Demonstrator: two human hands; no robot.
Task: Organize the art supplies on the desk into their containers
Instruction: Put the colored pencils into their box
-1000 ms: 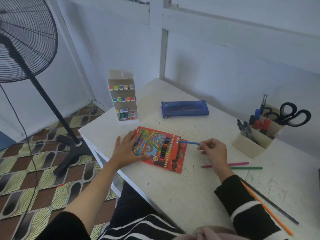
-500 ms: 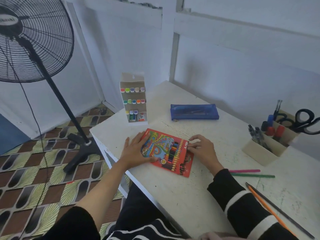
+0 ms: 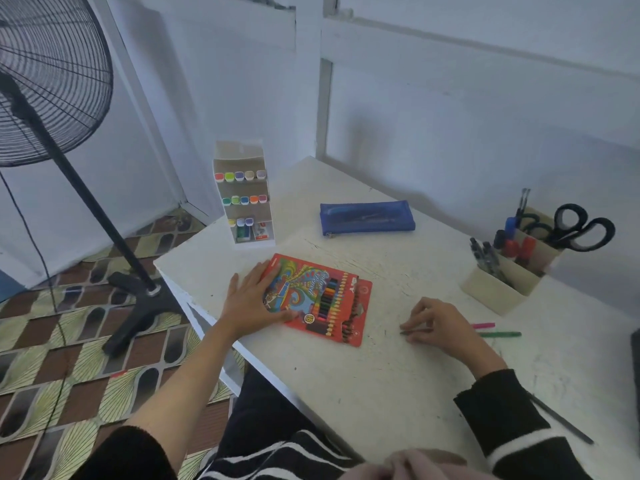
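Note:
A red colored-pencil box (image 3: 332, 299) lies flat near the desk's left front edge, with pencils showing through its window. My left hand (image 3: 251, 303) rests flat on the box's left end, fingers straight. To the right of the box, my right hand (image 3: 440, 327) lies on the desk (image 3: 363, 393) with curled fingers pinching a green pencil (image 3: 502, 334), whose dark tip sticks out to the left of the fingers. A pink pencil (image 3: 483, 325) lies just behind it, partly hidden by the hand.
A dark pencil (image 3: 562, 424) lies at the front right. A blue pencil case (image 3: 367, 218) and a marker rack (image 3: 246, 199) stand at the back left. A beige holder (image 3: 495, 292) with pens and scissors (image 3: 581, 226) sits at the right. A standing fan (image 3: 45, 81) is on the floor at left.
My right hand slid the blue pencil into the red box, then moved right onto the loose green and pink pencils. The left hand stayed on the box.

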